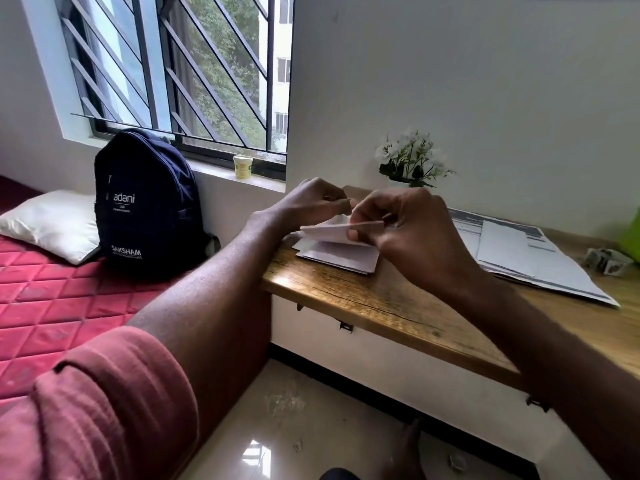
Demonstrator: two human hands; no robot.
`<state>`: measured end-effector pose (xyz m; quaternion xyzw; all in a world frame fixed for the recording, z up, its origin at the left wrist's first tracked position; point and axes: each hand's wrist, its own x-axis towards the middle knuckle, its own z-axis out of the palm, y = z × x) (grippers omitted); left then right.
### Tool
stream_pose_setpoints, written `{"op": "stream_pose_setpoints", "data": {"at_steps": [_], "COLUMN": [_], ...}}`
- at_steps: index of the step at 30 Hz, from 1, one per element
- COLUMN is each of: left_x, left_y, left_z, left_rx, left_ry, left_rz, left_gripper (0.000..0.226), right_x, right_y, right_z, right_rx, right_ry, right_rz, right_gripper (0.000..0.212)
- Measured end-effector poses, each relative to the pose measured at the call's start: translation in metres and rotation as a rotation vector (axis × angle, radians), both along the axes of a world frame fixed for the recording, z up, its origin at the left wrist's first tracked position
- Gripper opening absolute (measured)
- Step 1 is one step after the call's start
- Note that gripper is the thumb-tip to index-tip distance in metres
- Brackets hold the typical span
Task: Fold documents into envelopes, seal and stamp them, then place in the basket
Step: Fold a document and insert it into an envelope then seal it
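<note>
A folded white paper or envelope [332, 233] is lifted a little above the wooden desk [381, 306]. My right hand [412, 233] pinches its right end between thumb and fingers. My left hand [311, 202] has curled fingers at its upper left edge; the exact contact is hidden. Under it a small pile of white envelopes [341, 259] lies on the desk's left end. A spread of printed documents [519, 252] lies further right. A green object [632, 235], cut off by the right frame edge, may be the basket.
A small patterned object [606, 260] sits near the green thing. A pot of white flowers [410, 161] stands against the wall. Left of the desk are a dark backpack [147, 206], a pillow [52, 225] on a red mattress [52, 299], and a jar [243, 167] on the sill.
</note>
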<state>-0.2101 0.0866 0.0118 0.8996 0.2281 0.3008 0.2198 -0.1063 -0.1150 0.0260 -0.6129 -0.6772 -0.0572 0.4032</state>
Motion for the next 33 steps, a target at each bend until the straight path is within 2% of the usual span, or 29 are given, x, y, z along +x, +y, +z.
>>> {"op": "stream_pose_setpoints", "data": {"at_steps": [1,3,4,5,6,8,11,16,20,23,27,29,33], "left_x": [-0.005,-0.022,-0.024,-0.019,-0.006,-0.002,0.007,0.011,0.035,0.074,0.15,0.186,0.228], "left_y": [-0.01,-0.053,-0.053,-0.037,0.003,0.006,0.006,-0.012,-0.035,-0.057,-0.096,-0.105,-0.102], "left_z": [0.003,0.02,0.021,0.012,-0.004,-0.005,-0.005,0.011,0.041,0.066,0.078,0.062,0.036], "left_rx": [0.006,0.144,0.103,-0.018,-0.085,-0.136,-0.152,-0.164,-0.086,-0.123,-0.521,-0.74,-0.96], "left_ry": [-0.002,0.062,0.047,-0.053,-0.098,-0.1,-0.097,-0.149,-0.015,-0.043,-0.087,-0.092,-0.121], "left_rz": [-0.014,0.017,-0.023,-0.085,-0.129,-0.11,-0.121,-0.187,-0.28,-0.368,-0.481,-0.552,-0.65], "left_gripper": [0.027,0.027,0.028,0.03,0.038,0.051,0.029,0.028,0.03,0.045,0.058,0.059,0.051], "right_x": [0.001,0.004,0.008,0.013,0.019,0.035,0.067,0.116,0.149,0.177,0.203,0.218,0.249], "right_y": [-0.002,-0.006,-0.009,-0.011,-0.014,-0.019,-0.033,-0.05,-0.044,-0.035,-0.026,-0.025,-0.022], "right_z": [0.003,0.01,0.013,0.016,0.018,0.023,0.035,0.049,0.049,0.058,0.046,0.028,0.013], "right_rx": [0.011,0.044,0.075,0.11,0.141,0.187,0.229,0.304,0.277,0.289,0.291,0.27,0.245], "right_ry": [0.093,0.283,0.388,0.507,0.634,0.829,1.03,1.311,1.526,1.559,1.532,1.478,1.253], "right_rz": [0.04,0.124,0.163,0.21,0.265,0.371,0.455,0.488,0.661,0.66,0.648,0.499,0.107], "right_gripper": [0.016,0.014,0.014,0.015,0.018,0.023,0.03,0.026,0.02,0.018,0.022,0.022,0.033]}}
